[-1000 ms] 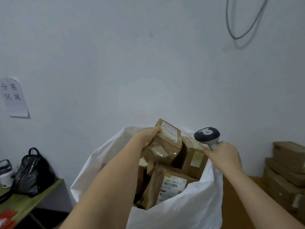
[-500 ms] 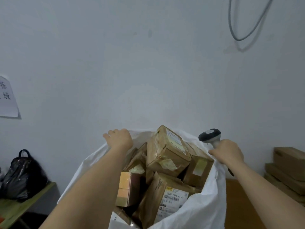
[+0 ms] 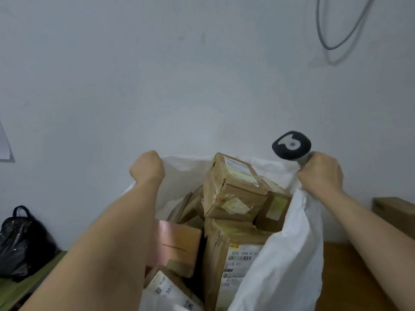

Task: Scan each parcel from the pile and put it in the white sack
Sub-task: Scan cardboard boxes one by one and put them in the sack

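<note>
Nearest the camera: white-labelled parcel [image 3: 170, 292] lies low in the sack mouth, a pink-faced carton [image 3: 179, 245] just above it.
Mid-sack: brown barcoded parcel [image 3: 233, 259] stands on end, touching the pink one; the load looks close to the brim.
Top of heap: taped brown parcel [image 3: 233, 189] sits tilted, poking above the rim, another brown box [image 3: 274, 209] tucked beside it.
White sack [image 3: 280, 261]: near-right flap droops over the cargo; far rim is pulled up by both hands.
Left hand [image 3: 147, 168]: fist curled round the far-left rim, gripping fabric.
Right hand [image 3: 320, 173]: fingers wrapped round the handle of the barcode scanner [image 3: 291, 144]; it seems to pinch the rim too, though I cannot tell for sure.
Step in hand, as I judge it: hoisting the rim to settle the parcels.
Doing it well: lift both sides evenly, shake gently so the tilted top parcel drops in rather than tipping out; keep the scanner head clear of the fabric.
Far right: stacked cartons [image 3: 395, 209], probably the pile.
Far left: black bag [image 3: 22, 241] on a green bench [image 3: 20, 288].
</note>
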